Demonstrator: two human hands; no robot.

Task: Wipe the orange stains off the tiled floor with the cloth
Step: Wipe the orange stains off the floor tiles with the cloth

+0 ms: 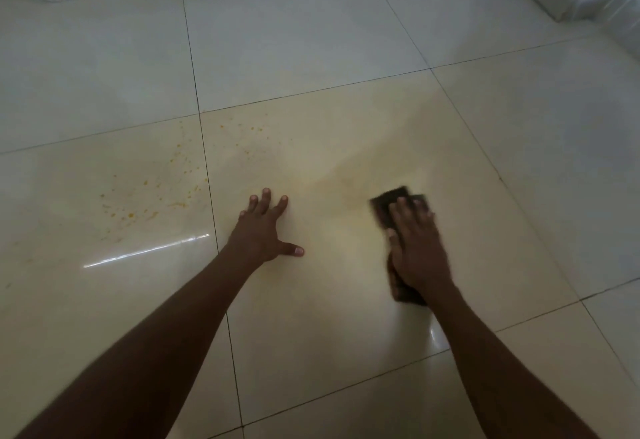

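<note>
From the head camera, your right hand (417, 248) lies flat on the dark cloth (398, 201), fingers straight and pressing it to the tiled floor (311, 40); the cloth's long axis runs away from you, its far end showing past your fingertips and its near end under your wrist. The orange stains (149, 192) sit well apart from it, off to your left and a little farther out, scattered across the grout line. Your left hand (265, 227) rests between them, fingers spread wide on the tile, holding nothing, and it is the nearer hand to the spots. I judge that the cloth must sweep leftward past that bracing hand to reach them
</note>
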